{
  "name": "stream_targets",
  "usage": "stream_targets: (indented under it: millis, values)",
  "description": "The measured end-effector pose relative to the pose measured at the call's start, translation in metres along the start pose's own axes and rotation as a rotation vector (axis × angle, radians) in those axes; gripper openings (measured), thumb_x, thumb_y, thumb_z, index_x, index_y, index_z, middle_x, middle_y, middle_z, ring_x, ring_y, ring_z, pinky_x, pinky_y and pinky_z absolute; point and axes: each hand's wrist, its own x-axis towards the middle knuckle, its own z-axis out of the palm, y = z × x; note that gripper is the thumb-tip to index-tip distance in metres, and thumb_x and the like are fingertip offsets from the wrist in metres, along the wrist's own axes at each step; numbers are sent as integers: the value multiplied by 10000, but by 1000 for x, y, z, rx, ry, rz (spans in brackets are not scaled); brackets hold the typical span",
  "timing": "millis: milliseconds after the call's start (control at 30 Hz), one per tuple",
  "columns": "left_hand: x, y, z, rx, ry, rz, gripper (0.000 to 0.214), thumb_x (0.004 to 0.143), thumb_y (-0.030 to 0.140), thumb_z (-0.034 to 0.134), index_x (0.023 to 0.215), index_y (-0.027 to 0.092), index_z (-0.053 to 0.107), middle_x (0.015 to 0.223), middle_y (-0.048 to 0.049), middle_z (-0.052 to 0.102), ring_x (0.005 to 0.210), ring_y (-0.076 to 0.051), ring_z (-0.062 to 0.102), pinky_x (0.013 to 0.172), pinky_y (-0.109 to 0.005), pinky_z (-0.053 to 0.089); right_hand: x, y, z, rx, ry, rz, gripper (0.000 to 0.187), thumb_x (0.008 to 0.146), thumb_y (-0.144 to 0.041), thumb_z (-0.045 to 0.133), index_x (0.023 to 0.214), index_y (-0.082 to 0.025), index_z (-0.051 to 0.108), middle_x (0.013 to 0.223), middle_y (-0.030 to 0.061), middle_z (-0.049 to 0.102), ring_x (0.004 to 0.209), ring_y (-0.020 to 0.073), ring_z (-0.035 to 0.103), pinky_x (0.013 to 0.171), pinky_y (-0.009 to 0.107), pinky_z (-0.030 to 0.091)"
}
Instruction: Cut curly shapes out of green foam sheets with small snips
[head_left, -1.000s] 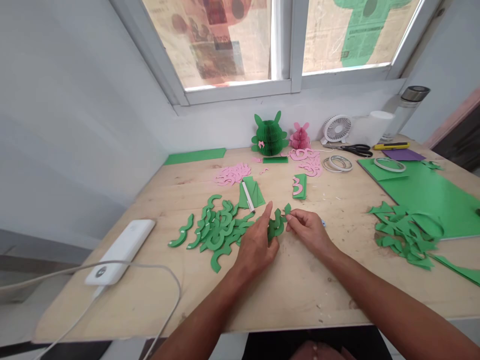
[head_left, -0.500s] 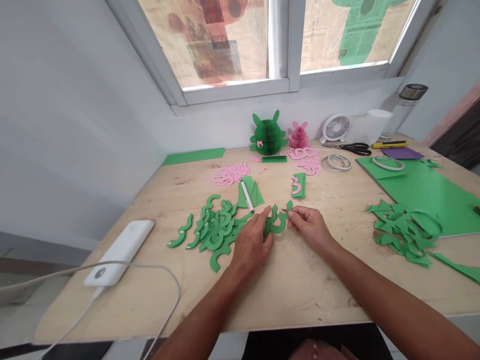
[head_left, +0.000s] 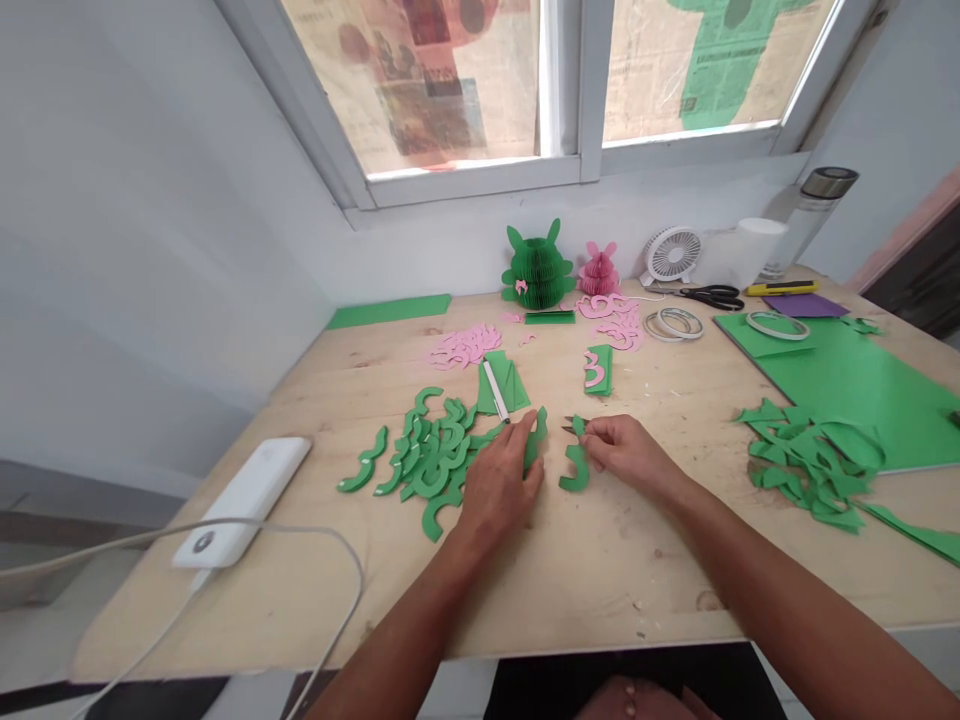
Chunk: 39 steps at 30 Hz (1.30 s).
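My right hand (head_left: 628, 452) is closed in a pinch on the top of a curved green paper cut-out (head_left: 576, 466), which hangs down to the wooden table (head_left: 570, 560). My left hand (head_left: 496, 482) rests on the right edge of a pile of several similar green cut-outs (head_left: 431, 450), its fingers curled on another green piece (head_left: 535, 440). The two hands are a short gap apart near the table's middle.
A white pen on folded green paper (head_left: 501, 385), pink cut-outs (head_left: 463, 346), green (head_left: 535, 270) and pink (head_left: 599, 270) honeycomb figures, a fan (head_left: 673, 255), tape rings (head_left: 676, 323), scissors (head_left: 709, 296), green sheets (head_left: 855, 375) with scraps (head_left: 806, 460), and a white power bank (head_left: 241, 502) with cable at left.
The single green cut-out has come away from the piece under my left hand and moved right and down with my right hand. My left hand has stayed at the pile.
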Motion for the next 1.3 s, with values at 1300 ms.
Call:
stream_targets:
  millis: [1300]
  values:
    - [2,-3,-1,-72,-14,55,462,765,12,396,1136,197,600,1050,-60,652,913,-183,623,753,-291,488,1,2,-12,-127,-82,-14,294,780,-248,471,493,-204,421,447,-35,447,445,109,379,468,248,276]
